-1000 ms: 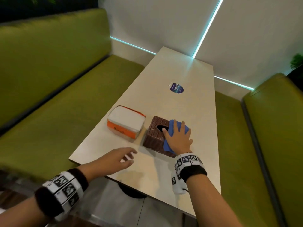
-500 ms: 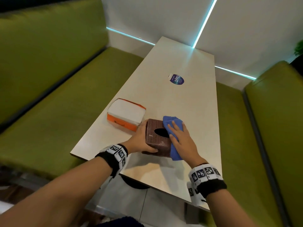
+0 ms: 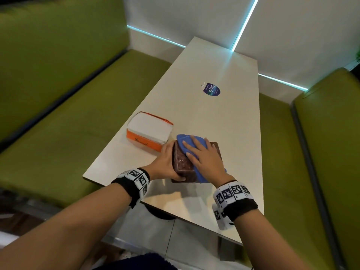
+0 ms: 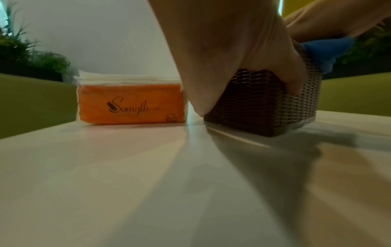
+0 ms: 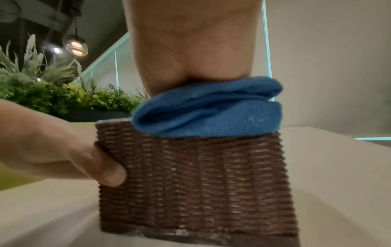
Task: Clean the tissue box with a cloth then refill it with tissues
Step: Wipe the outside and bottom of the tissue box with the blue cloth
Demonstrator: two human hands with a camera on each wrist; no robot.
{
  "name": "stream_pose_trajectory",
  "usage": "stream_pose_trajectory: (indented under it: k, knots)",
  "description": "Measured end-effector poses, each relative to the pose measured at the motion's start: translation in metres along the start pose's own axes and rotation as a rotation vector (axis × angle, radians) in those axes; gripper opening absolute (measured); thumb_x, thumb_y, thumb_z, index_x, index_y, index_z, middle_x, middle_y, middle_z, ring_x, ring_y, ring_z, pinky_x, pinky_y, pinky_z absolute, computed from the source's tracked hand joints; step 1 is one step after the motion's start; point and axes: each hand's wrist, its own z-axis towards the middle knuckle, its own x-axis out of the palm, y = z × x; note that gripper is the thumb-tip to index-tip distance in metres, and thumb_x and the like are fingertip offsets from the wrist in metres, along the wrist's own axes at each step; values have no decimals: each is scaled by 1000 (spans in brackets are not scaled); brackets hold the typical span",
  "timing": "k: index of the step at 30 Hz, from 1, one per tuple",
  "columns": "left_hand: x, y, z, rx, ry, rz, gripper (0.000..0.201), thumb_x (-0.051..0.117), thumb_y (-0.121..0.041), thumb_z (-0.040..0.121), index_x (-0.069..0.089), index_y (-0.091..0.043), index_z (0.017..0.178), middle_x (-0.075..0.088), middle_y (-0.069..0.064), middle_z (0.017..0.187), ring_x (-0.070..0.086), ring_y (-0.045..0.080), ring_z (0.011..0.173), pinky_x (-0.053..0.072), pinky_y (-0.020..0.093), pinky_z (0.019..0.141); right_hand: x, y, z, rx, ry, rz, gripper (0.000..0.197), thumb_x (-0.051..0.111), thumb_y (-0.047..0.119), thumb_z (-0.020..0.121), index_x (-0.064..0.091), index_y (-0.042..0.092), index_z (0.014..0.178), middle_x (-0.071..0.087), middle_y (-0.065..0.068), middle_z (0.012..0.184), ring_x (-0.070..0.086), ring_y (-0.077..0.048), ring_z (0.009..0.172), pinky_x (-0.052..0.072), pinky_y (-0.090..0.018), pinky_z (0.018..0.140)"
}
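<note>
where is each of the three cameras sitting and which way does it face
Head: worn high, facing forward and down on the table; both forearms, left hand gripping the woven tissue box, right hand flat on the blue cloth.
Left wrist: low at table level, facing the orange tissue pack and the box; left palm shows.
Right wrist: low, facing the box's near side; right palm above the cloth, left thumb on the box.
Shared: all three show box and cloth.
</note>
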Motion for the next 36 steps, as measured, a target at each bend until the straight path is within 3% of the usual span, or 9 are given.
stream_pose_trajectory:
  k: [3,5,9,15,20,23,26,30,36]
  knots:
    - [5,9,3,-31,31,-3,120,80,-55,40,17,-26,139,29,9,144,28,20,136,20,36,119,4,13,-17,-157,-8,6,64,4,62,93,38,40,143,25,8,158,33,-29,137,27,-41,114]
    - [9,15,6,-59,100,-25,110,81,-51,42,27,-24,134,44,5,136,43,22,130,26,48,117,11,17,-30,-225,-14,-11,57,15,59,95,46,40,139,33,9,155,41,-28,126,38,-39,103]
    - [4,8,2,-93,37,-56,135,94,-33,44,8,-9,146,25,9,146,29,15,133,22,30,116,10,-4,-50,-190,-52,-3,48,28,48,95,48,37,138,35,10,153,40,-19,113,40,-32,95]
    - [3,10,4,-42,35,-15,135,96,-29,48,6,-11,148,15,7,147,14,17,139,15,26,114,-24,-78,-77,119,-166,343,33,42,36,99,65,25,120,58,0,134,57,-23,110,39,-20,95]
    - [2,8,5,-40,54,6,138,95,-32,47,4,-12,148,13,7,148,10,19,141,15,34,118,-60,-65,-71,454,-452,926,22,50,30,98,67,18,92,63,-3,89,57,-22,82,44,-28,68]
    - [4,8,5,-34,44,3,135,96,-28,49,6,-12,148,14,6,146,11,19,140,14,30,117,-32,-49,-36,344,-443,568,35,51,37,93,67,20,118,60,-4,125,57,-27,113,45,-24,92]
    - [3,8,6,-55,33,-11,132,95,-25,50,7,-10,147,15,8,145,13,20,139,13,24,112,4,-25,-11,387,-286,263,41,39,40,99,45,39,140,25,0,159,32,-25,141,39,-38,104]
    - [5,7,5,-93,15,-22,137,95,-28,46,5,-8,147,13,9,145,14,19,138,11,20,111,17,12,4,521,-239,29,47,25,37,102,27,33,149,15,-4,161,7,-30,149,22,-42,118]
    - [8,7,7,-116,-29,-70,149,77,-68,41,-2,-4,150,10,12,154,14,24,145,14,30,119,30,77,20,260,-147,-3,51,22,35,103,19,24,152,12,-3,162,0,-26,150,4,-42,122]
